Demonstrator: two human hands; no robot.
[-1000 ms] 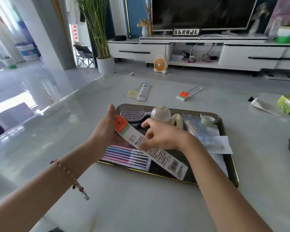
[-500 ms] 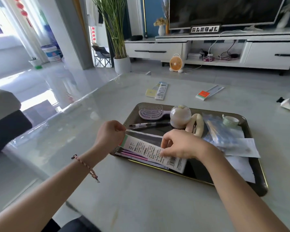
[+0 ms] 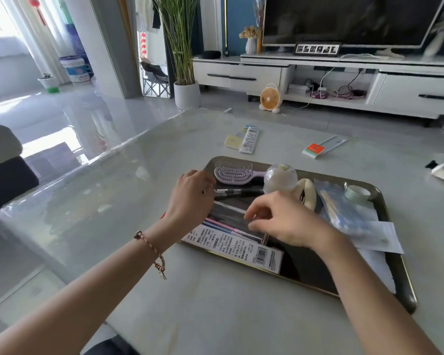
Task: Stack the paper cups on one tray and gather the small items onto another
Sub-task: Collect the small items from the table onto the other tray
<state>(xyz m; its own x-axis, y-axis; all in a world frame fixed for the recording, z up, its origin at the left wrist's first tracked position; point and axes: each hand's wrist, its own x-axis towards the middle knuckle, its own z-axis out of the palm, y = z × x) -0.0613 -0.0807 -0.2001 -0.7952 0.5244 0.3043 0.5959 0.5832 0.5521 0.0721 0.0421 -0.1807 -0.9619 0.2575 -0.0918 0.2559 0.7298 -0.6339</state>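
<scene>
Head view: the pen pack (image 3: 231, 245) lies along the near-left edge of the dark tray (image 3: 300, 270) on the table (image 3: 215, 316), its white card showing a barcode and columns of print too small to read. The left hand (image 3: 192, 193) is curled over the tray's left rim beside a black pen (image 3: 239, 192). The right hand (image 3: 285, 221) bends its fingertips onto the pack's clear front, and I cannot tell whether either hand actually grips anything.

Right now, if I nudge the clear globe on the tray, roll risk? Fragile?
The clear globe looks round and smooth, so it would probably roll if pushed; the cream hair clip close on its right may stop it that way. Its see-through shell suggests light and possibly fragile. The glossy surface could slip in a pinch.
</scene>
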